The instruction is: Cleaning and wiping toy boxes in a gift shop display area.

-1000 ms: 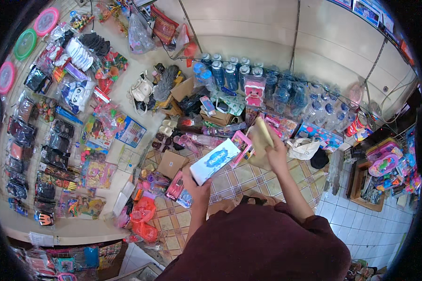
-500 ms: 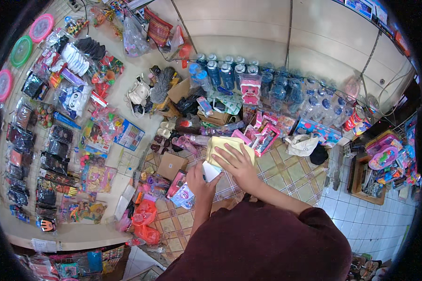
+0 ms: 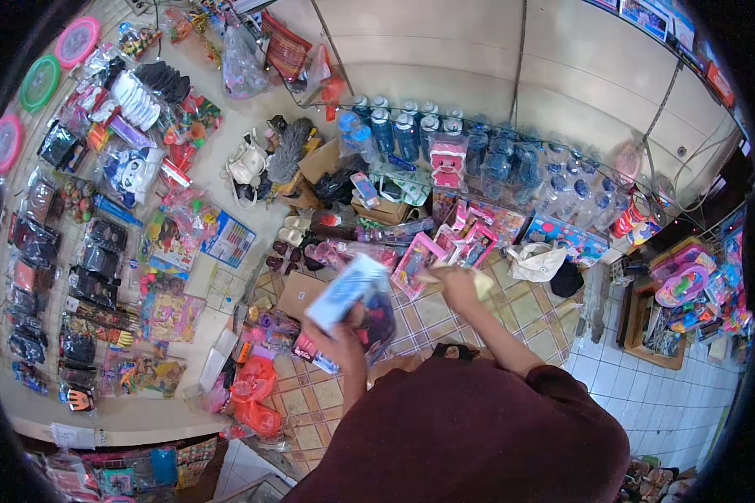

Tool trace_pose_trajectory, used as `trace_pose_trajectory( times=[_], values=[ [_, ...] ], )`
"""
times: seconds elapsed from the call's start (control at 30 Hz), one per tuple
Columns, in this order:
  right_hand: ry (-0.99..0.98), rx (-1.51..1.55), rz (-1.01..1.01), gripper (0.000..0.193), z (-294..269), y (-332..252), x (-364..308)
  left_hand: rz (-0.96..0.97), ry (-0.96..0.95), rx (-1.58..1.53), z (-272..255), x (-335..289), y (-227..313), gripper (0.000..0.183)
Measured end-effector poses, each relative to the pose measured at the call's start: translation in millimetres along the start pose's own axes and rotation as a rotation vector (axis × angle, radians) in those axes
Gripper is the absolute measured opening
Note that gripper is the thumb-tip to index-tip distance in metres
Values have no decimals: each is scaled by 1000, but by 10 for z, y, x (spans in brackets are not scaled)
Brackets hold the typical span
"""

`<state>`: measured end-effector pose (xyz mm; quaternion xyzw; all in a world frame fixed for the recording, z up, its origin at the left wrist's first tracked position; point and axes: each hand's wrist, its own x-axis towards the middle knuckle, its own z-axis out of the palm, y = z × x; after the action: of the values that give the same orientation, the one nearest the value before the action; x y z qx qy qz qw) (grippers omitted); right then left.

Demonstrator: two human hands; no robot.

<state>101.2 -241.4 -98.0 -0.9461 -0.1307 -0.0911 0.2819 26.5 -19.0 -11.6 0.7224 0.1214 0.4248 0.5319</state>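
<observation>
In the middle, my left hand (image 3: 341, 342) is closed around a pale blue and white box (image 3: 349, 292), which is tilted and smeared by motion. A dark item in clear packaging (image 3: 379, 320) shows just right of that hand; whether the hand also holds it I cannot tell. To the right, my right hand (image 3: 456, 291) grips a yellow cloth (image 3: 482, 285), mostly bunched beneath the fingers. Pink boxed toys (image 3: 419, 263) lie just beyond my hands on the tiled floor.
A cardboard box (image 3: 302, 293) and red plastic bags (image 3: 258, 394) sit at left. Several bottles (image 3: 405, 134) line the far wall. A cream bag (image 3: 535, 261) lies right, near a wooden crate (image 3: 646, 335). Packaged goods (image 3: 96, 285) hang on the left wall.
My hands have moved apart. The left has lifted the box clear of the cloth and turned it; the right has drawn the cloth rightward and nearer, uncovering the pink boxed toys.
</observation>
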Motion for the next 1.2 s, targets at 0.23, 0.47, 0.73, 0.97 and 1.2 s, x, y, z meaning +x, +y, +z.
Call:
trace_pose_trajectory(
  times=[0.23,0.47,0.73,0.97,1.2],
  values=[
    [8,711,555,54,48,447,-415,-695,384,-864,-320,529,-184,73],
    [287,1128,432,66,-417,-57,-49,-858,-189,-1181,-361,417,-638,48],
    [252,676,-254,65,-1513,-1013,328,-1405,30,-1204,-270,142,-579,47],
    [131,439,-505,59,-1443,-1502,183,-1126,27,-1196,-339,67,-1104,46],
    [3,301,-583,63,-1530,-1463,29,-855,43,-1174,-563,165,-1517,46]
  ],
)
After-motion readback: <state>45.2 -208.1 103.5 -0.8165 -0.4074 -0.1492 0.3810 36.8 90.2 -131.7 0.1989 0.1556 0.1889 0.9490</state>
